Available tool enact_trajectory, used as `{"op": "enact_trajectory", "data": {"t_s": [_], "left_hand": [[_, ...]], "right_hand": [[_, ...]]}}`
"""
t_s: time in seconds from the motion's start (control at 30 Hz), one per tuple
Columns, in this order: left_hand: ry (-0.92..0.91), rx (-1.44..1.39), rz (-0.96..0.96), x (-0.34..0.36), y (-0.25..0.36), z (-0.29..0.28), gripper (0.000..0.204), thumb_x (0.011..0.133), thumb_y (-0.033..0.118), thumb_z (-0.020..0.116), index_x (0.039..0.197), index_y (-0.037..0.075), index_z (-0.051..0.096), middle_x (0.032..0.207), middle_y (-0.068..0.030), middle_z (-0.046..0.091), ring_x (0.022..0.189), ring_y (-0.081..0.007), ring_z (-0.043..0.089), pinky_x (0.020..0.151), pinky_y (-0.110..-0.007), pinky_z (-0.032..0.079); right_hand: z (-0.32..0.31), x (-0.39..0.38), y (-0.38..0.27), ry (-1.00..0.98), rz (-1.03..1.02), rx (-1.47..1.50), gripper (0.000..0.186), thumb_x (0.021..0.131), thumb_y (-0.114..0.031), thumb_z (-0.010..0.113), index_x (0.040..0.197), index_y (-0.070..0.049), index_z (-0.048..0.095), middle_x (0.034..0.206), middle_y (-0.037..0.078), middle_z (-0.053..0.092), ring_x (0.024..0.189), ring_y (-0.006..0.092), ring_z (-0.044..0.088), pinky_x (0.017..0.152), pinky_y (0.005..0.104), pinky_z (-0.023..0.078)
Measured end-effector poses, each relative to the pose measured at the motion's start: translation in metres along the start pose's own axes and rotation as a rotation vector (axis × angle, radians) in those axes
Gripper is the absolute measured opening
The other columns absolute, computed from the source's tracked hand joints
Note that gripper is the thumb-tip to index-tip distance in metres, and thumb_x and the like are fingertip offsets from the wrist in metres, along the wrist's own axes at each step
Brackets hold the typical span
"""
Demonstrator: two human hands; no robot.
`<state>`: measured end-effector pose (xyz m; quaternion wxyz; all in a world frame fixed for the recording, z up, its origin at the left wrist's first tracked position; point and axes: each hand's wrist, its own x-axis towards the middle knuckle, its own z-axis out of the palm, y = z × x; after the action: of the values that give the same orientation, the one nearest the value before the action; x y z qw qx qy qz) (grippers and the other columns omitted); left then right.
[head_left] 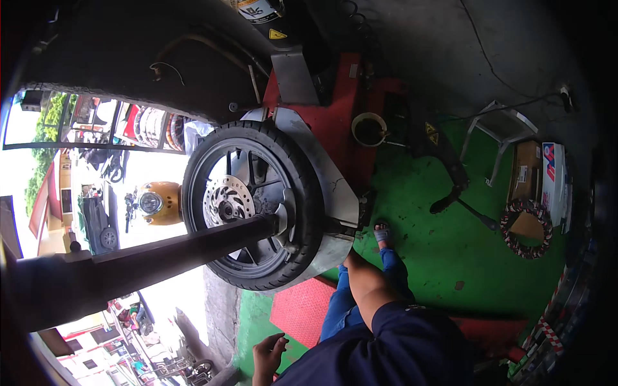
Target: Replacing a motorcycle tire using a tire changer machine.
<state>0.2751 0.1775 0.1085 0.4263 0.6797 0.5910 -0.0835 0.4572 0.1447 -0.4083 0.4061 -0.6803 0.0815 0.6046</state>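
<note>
A motorcycle wheel with a black tyre (pixel 308 186) and a dark spoked rim lies on the grey turntable (pixel 335 174) of a red tyre changer. A perforated brake disc (pixel 228 201) sits around its hub. The machine's long dark post (pixel 148 251) crosses over the wheel, and its metal head (pixel 286 219) rests at the rim edge. My left hand (pixel 269 355) is held low, off the wheel, fingers curled, nothing visible in it. My right forearm (pixel 368 280) reaches to the turntable's near edge; the hand itself is hidden there.
A tub of dark paste (pixel 369 130) stands beside the red machine body (pixel 322 128). A black lever arm (pixel 450 170) hangs right of it. Farther right are a metal stool (pixel 502 125), cardboard boxes (pixel 524 170) and a wrapped tyre (pixel 529 248). Left, a yellow motorcycle (pixel 161 202) stands outside.
</note>
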Motion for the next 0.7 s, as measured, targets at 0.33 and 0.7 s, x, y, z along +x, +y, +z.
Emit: {"op": "enact_trajectory", "data": {"t_s": [0.33,0.7], "left_hand": [[-0.056,-0.252,-0.19,-0.029,-0.052,0.031,0.038,0.098,0.026,0.068,0.128,0.003,0.067,0.107,-0.0126,0.075,0.087,-0.0164,0.067,0.078,-0.032,0.054],[0.012,0.128,0.305,0.045,-0.134,0.063,0.043,0.086,0.017,0.074,0.127,0.007,0.066,0.115,-0.0162,0.07,0.102,-0.0309,0.07,0.087,-0.041,0.056]], "right_hand": [[0.025,-0.053,0.005,-0.324,-0.05,0.641,0.036,0.099,-0.035,0.06,0.105,-0.001,0.068,0.096,0.018,0.072,0.085,0.0264,0.069,0.07,0.039,0.054],[-0.005,-0.274,-0.027,-0.595,0.064,0.463,0.022,0.102,-0.027,0.061,0.1,-0.005,0.065,0.094,0.009,0.072,0.076,0.0171,0.069,0.064,0.0293,0.054]]}}
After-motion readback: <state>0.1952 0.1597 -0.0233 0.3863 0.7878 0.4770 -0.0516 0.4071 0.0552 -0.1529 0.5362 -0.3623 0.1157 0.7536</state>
